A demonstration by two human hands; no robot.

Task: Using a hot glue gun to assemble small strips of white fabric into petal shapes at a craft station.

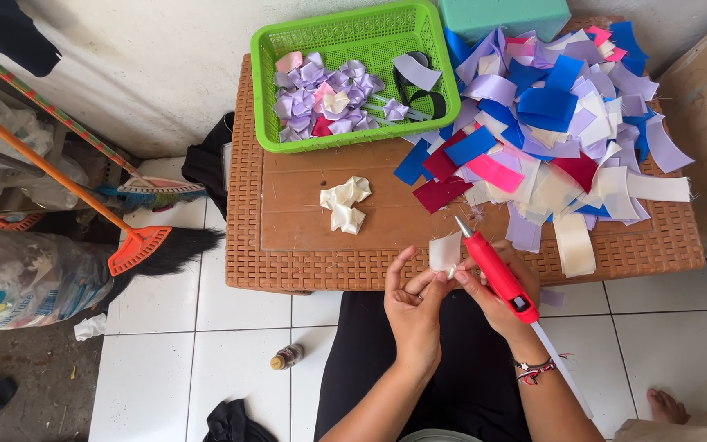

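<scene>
My left hand (413, 304) pinches a small cream ribbon piece (444, 252) between thumb and fingers, just over the near edge of the brown woven table (304, 205). My right hand (497, 299) grips a red stick-shaped tool (497, 274), its pointed tip angled up-left beside the ribbon piece. Two folded cream ribbon petals (345, 205) lie on the table ahead of my hands. A heap of cut ribbon squares (550, 123) in blue, lilac, pink, maroon and cream covers the table's right half.
A green plastic basket (353, 33) at the table's far side holds folded lilac and pink petals and black scissors. A teal box (501, 16) stands behind it. Brooms (137, 245) lean at the left beside plastic bags. A small bottle (286, 357) lies on the white tiles.
</scene>
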